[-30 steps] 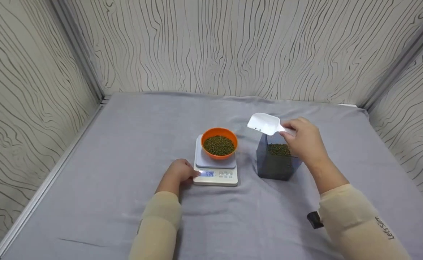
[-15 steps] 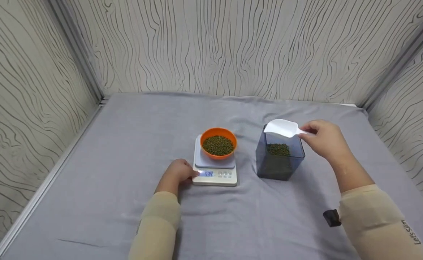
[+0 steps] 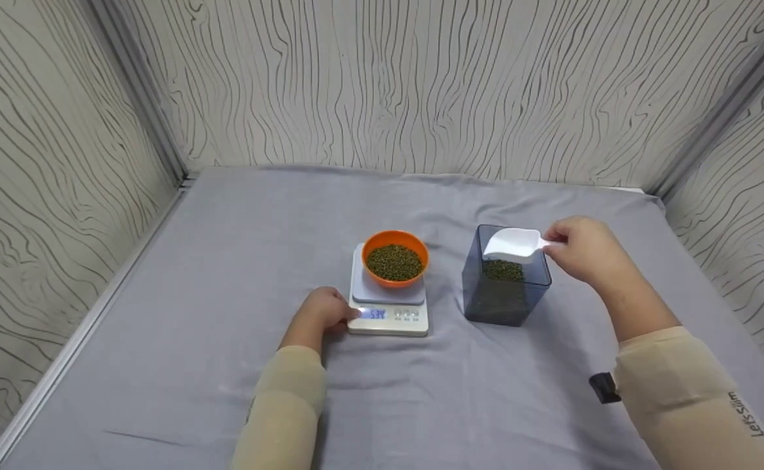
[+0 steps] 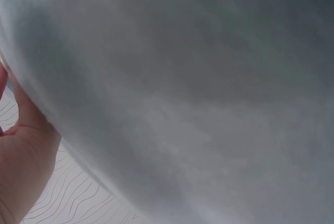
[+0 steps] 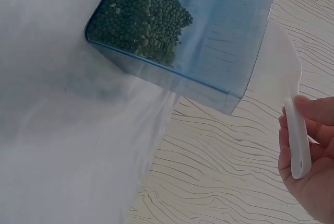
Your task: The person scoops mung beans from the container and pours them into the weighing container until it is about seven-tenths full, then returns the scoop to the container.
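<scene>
In the head view my left hand [image 3: 323,309] holds the left edge of a white kitchen scale [image 3: 411,327], thumb beside the lit display; the fingers beneath are partly hidden. An orange bowl [image 3: 395,283] of green beans [image 3: 395,262], which look like mung beans, sits on the scale's platform. To the right, my right hand [image 3: 584,251] grips a white scoop [image 3: 513,243] by its handle, the scoop's blade tilted over the mouth of a clear bluish bin [image 3: 496,307]. More beans [image 5: 141,20] lie in the bin in the right wrist view, the scoop partly behind its wall.
A grey cloth [image 3: 238,261] covers the table. Wood-grain panels [image 3: 368,85] close off the back and both sides. A black clip-like piece [image 3: 605,388] is at the right sleeve. Grey cloth fills most of the left wrist view.
My right hand has carried the scoop rightward and down, from between bowl and bin to over the bin's mouth, tipping its blade. The left hand, scale and bowl stay put.
</scene>
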The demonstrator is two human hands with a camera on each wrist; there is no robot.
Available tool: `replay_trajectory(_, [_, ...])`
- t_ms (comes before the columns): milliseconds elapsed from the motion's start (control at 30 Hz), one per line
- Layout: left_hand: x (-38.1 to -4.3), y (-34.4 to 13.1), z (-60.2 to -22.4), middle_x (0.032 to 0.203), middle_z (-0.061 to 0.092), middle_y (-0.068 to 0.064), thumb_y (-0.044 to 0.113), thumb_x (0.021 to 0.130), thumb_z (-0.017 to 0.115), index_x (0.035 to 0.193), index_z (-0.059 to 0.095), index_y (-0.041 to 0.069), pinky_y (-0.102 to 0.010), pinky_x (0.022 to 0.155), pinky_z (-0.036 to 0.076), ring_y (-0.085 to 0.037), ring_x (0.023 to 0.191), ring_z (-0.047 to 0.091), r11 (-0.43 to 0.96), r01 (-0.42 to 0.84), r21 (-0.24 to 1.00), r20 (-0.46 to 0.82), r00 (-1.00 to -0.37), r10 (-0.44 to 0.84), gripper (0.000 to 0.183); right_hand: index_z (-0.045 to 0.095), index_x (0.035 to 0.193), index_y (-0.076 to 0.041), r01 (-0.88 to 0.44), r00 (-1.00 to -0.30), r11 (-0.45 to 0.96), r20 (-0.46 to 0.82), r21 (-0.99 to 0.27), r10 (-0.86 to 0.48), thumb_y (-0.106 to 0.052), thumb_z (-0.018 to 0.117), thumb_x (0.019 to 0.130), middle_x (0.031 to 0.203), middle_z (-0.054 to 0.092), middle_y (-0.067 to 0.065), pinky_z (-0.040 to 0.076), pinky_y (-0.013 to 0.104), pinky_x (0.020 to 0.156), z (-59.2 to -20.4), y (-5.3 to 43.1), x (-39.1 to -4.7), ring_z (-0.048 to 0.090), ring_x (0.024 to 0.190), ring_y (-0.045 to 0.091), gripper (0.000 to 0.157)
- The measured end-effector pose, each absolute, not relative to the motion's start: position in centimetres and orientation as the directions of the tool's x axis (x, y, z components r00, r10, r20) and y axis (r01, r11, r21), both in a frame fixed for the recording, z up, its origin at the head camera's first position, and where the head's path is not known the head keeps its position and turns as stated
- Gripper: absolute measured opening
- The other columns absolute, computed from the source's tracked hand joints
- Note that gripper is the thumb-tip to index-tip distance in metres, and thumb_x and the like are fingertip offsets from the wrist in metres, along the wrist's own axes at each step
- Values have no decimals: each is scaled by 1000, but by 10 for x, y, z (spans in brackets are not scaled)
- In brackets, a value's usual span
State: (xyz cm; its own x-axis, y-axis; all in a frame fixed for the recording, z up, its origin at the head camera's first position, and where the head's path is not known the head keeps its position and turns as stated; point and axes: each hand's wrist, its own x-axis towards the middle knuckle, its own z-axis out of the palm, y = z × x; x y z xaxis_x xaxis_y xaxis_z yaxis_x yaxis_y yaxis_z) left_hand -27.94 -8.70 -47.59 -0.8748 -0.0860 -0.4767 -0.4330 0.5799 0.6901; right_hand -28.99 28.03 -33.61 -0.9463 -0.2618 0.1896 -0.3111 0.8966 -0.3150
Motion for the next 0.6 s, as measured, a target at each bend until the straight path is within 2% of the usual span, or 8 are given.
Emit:
replay_trajectory(233, [-279, -87, -474, 74, 55, -5, 19, 77, 73, 87, 57, 5, -27, 58, 43, -17, 67, 53, 557, -450, 698, -490, -867, -87, 24, 63, 83, 7, -316, -946, 940, 124, -128, -301, -2, 61, 77, 79, 57, 20, 42, 50, 71, -339, 268, -293, 54, 75, 36, 11])
replay_trajectory(500, [-283, -86, -477, 76, 57, -6, 19, 77, 73, 88, 59, 5, -28, 59, 43, -17, 68, 53, 564, -467, 681, -505, -857, -100, 23, 62, 78, 8, -400, -881, 891, 179, 217, -439, 8, 64, 70, 75, 52, 18, 45, 47, 64, -354, 254, -295, 51, 72, 37, 8])
replay_trajectory(600, [-286, -86, -481, 76, 57, -6, 21, 76, 74, 88, 59, 5, -30, 60, 44, -18, 68, 53, 571, -478, 667, -516, -850, -108, 25, 62, 75, 7, -415, -858, 861, 190, 293, -478, 10, 63, 70, 75, 52, 18, 46, 46, 64, -358, 250, -295, 50, 72, 34, 7])
